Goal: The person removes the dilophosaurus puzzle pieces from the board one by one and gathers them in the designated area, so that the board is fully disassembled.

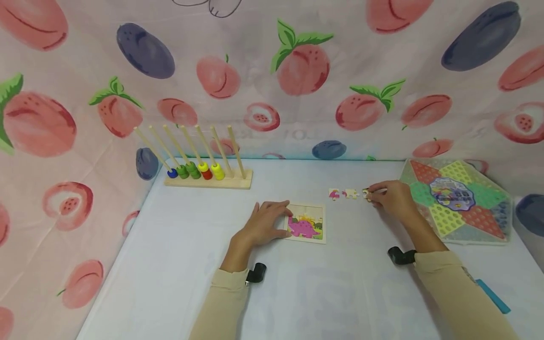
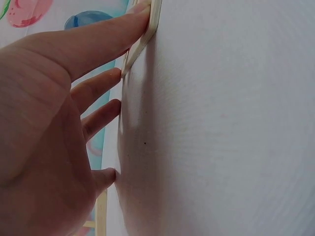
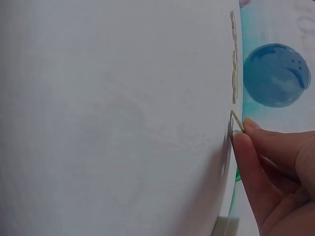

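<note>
My left hand (image 1: 264,224) rests at the left side of a wooden jigsaw tray (image 1: 305,239) with a pink dinosaur picture. Its thumb (image 2: 115,37) touches the tray's rim, and the other fingers are spread, fairly straight. To the tray's right, my right hand (image 1: 393,200) pinches a small jigsaw piece (image 3: 237,121) between thumb and fingertip. In the right wrist view that piece is tilted, one edge at the tabletop. Left of it lie a pink-printed jigsaw piece (image 1: 334,194) and another piece (image 1: 351,193), in a row with the pinched one.
A wooden peg stand (image 1: 208,183) with coloured beads stands at the back left. At the right lies a star-patterned board-game box (image 1: 452,203), partly behind the right forearm. A blue strip (image 1: 493,296) lies beside the right sleeve. Fruit-print cloth (image 1: 297,118) hangs behind the white table (image 1: 178,264).
</note>
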The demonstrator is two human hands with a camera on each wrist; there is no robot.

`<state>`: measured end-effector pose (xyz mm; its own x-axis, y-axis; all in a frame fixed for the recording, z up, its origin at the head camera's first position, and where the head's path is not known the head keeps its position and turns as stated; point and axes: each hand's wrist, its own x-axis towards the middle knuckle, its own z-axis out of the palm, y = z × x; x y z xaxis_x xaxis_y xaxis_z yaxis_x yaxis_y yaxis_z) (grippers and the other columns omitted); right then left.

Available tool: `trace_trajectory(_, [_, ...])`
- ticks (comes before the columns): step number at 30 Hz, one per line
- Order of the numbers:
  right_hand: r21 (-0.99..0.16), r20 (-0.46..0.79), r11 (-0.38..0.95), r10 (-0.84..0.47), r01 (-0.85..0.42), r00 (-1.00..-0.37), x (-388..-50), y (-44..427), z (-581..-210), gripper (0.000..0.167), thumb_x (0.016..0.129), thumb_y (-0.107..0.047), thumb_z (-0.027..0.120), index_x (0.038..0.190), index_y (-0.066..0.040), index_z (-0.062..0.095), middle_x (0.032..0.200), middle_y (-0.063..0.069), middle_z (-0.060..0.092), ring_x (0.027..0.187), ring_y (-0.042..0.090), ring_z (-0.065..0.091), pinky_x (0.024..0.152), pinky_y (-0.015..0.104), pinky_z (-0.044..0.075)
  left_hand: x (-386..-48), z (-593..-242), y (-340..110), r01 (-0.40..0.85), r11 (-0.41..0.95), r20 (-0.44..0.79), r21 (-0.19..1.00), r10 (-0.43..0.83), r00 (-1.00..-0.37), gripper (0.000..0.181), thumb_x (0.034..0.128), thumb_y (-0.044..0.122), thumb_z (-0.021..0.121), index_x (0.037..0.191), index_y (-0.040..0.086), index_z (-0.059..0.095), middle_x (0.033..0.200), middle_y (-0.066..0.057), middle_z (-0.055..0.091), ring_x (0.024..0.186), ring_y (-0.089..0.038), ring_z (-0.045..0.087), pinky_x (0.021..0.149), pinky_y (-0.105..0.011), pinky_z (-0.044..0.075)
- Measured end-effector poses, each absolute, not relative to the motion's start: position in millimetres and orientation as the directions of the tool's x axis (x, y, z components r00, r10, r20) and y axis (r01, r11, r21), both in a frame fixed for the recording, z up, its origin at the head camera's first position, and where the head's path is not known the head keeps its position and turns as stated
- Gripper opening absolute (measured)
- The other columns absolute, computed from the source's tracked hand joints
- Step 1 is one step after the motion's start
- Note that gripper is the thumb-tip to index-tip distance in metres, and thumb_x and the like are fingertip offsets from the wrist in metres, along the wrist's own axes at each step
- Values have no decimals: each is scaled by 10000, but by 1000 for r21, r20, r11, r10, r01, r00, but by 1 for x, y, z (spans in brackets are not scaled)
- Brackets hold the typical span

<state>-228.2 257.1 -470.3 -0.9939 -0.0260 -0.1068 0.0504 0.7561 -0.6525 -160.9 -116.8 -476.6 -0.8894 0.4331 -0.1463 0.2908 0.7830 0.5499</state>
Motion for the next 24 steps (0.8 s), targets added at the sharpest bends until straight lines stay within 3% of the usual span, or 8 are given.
trace_trajectory(6, [-632, -96, 774, -33, 35, -995, -230, 256, -471, 240, 921, -173, 747, 1078, 7, 772, 854, 171, 786, 636, 102, 666, 530, 230, 494, -160, -476, -117, 289, 778, -143, 558, 433, -890, 453, 886, 307, 795, 1310, 225, 658, 1652, 25, 399, 1508, -290, 350, 1261, -690, 75])
trace_trajectory(14, [-486, -94, 871, 24, 67, -995, -230, 246, -464, 247, 895, -234, 764, 1045, -40, 793, 1153, 247, 731, 1050, 427, 634, 672, 372, 442, -160, -475, -117, 291, 773, -140, 564, 437, -889, 451, 888, 297, 794, 1310, 216, 659, 1650, 17, 402, 1509, -293, 347, 1259, -693, 69])
trace_trajectory(24, [-404, -68, 913, 35, 59, -997, -229, 240, -462, 206, 887, -232, 766, 1002, -63, 797, 1044, 202, 763, 923, 385, 668, 589, 354, 420, -160, -475, -117, 292, 775, -150, 560, 441, -885, 451, 891, 311, 791, 1311, 225, 652, 1657, 8, 390, 1516, -298, 339, 1262, -690, 69])
